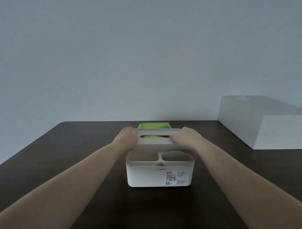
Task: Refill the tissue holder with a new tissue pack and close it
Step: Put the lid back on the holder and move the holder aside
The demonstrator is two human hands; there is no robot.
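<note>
A white plastic tissue holder [149, 177] stands on the dark table, with two open compartments at its front and a label on its near wall. Its white lid [155, 141], with a long slot, is tilted up off the holder's rear part. My left hand [126, 137] grips the lid's left end and my right hand [184, 137] grips its right end. A green tissue pack [154, 125] lies on the table just behind the holder; its green shows through the slot. Whether the rear compartment holds anything is hidden by the lid.
The dark brown table [70, 162] ends against a pale wall. A large white box [265, 123] sits at the back right of the table, well apart from the holder.
</note>
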